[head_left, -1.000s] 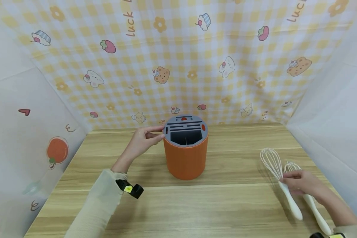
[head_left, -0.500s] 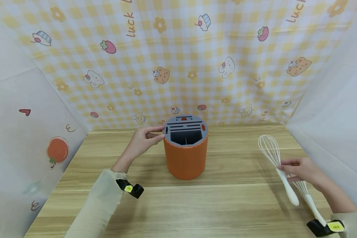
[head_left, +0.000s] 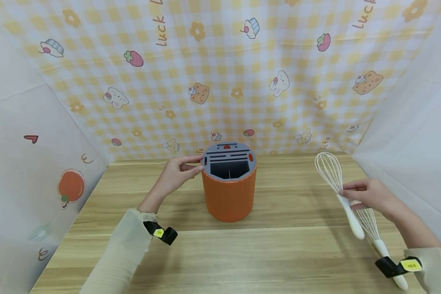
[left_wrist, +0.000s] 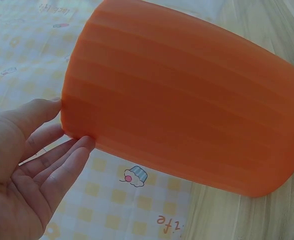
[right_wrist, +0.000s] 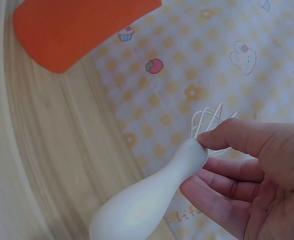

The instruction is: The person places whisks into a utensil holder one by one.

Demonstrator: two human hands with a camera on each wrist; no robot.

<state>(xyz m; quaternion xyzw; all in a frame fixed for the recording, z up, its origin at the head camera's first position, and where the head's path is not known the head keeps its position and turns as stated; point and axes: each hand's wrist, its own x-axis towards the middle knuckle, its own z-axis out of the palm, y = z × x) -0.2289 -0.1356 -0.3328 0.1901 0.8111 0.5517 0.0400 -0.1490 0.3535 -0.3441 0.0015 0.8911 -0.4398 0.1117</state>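
My left hand (head_left: 174, 173) touches the upper left rim of an orange utensil holder (head_left: 229, 200), thumb and fingertips fairly straight against it. The holder stands upright; its grey top has slots and one large opening. In the left wrist view, the fingertips (left_wrist: 84, 145) meet the edge of its ribbed orange wall (left_wrist: 187, 95). On the right, my right hand (head_left: 371, 196) pinches a white whisk (head_left: 354, 222) where handle and wires join. Its handle (right_wrist: 137, 205) points towards the camera in the right wrist view. A second whisk (head_left: 380, 247) lies below that hand, partly covered by the wrist camera.
The wooden table (head_left: 272, 253) runs back to a yellow checked cloth (head_left: 301, 98) with cartoon prints. White cloth sides (head_left: 415, 134) border the table at left and right.
My right hand has lifted the whisk off the right side of the table and moved it away from me, slightly left. The second whisk stays behind. My left hand keeps its place on the holder.
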